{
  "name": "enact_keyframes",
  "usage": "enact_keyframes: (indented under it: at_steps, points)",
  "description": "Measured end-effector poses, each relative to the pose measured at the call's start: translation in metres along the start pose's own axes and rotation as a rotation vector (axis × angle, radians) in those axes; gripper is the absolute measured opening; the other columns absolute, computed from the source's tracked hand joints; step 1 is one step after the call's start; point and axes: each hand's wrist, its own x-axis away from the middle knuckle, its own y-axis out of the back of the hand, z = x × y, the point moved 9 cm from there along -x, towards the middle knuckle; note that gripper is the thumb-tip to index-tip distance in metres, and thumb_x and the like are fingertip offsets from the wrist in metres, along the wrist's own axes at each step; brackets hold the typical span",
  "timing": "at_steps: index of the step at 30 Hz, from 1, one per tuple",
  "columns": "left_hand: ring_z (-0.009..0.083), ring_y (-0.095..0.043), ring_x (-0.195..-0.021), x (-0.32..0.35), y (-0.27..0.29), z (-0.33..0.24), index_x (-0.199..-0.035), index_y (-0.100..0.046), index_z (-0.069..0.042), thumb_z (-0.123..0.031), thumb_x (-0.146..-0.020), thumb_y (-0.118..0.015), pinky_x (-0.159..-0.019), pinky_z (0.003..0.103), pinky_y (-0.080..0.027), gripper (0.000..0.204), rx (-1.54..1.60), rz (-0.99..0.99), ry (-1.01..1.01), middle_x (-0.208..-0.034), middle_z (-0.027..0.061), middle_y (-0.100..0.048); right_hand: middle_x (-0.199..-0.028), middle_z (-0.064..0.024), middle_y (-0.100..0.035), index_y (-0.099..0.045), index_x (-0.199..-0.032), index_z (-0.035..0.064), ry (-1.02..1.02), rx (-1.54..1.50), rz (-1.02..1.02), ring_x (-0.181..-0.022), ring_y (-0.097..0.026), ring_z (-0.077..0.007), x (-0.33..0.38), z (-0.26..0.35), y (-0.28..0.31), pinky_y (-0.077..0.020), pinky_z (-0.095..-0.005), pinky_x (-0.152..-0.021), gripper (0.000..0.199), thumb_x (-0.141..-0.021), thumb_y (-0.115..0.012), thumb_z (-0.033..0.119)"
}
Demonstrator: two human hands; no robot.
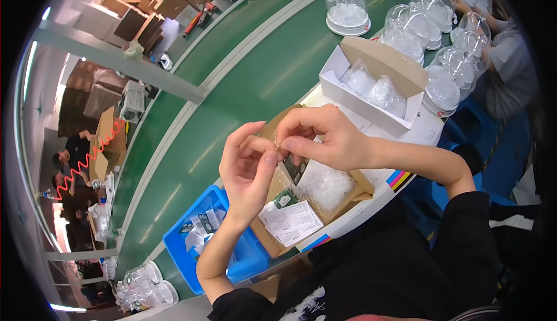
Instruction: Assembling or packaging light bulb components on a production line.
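Note:
My left hand [246, 167] and my right hand [325, 138] meet fingertip to fingertip above a cardboard box. Both pinch at one spot, where something tiny and pale shows; its kind is too small to tell. Below them the open cardboard box [362, 185] holds a bubble-wrapped bundle [326, 187], printed leaflets [291, 223] and a dark green printed card [295, 169], partly hidden by my fingers. Beside my left forearm stands a blue plastic bin [243, 257] with small printed packets [203, 228] inside.
An open white box [371, 103] with wrapped items lies beyond my right hand. Clear domes on white bases [347, 16] crowd the far right, near another person [510, 66]. The green conveyor belt [232, 98] runs along the left; more domes [148, 289] lie at its lower end.

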Motion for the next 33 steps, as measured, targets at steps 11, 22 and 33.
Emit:
enact_keyframes:
  at_steps: [11, 22, 33]
  points:
    - [0.0108, -0.059, -0.081, -0.029, -0.022, 0.005, -0.128, -0.044, -0.001, 0.006, -0.088, -0.055, -0.076, 0.024, -0.048, 0.042, 0.104, 0.097, -0.009, -0.083, 0.0049, -0.059, -0.083, -0.0056, -0.063, -0.058, -0.095, 0.0004, -0.009, -0.046, -0.065, -0.066, -0.061, -0.0088, 0.002, 0.001, 0.032, -0.0488, -0.0215, -0.059, 0.005, -0.090, -0.055, 0.002]
    - [0.0106, -0.059, -0.080, -0.049, -0.040, 0.018, -0.128, -0.044, 0.000, 0.006, -0.087, -0.058, -0.075, 0.024, -0.047, 0.044, 0.021, 0.188, -0.037, -0.083, 0.0046, -0.060, -0.081, -0.0068, -0.065, -0.060, -0.093, -0.0001, -0.063, 0.237, -0.077, -0.067, -0.063, -0.0109, 0.003, 0.001, 0.059, -0.0512, -0.0242, -0.061, 0.007, -0.090, -0.057, 0.004]
    - [0.0104, -0.058, -0.078, -0.060, -0.048, 0.035, -0.129, -0.041, 0.001, 0.004, -0.088, -0.057, -0.076, 0.024, -0.047, 0.044, -0.142, 0.156, -0.011, -0.082, 0.0059, -0.061, -0.076, -0.0073, -0.064, -0.061, -0.090, 0.0056, 0.120, 0.595, 0.009, -0.064, -0.062, -0.0220, 0.010, 0.011, 0.074, -0.0484, -0.0320, -0.058, 0.008, -0.086, -0.060, 0.012]
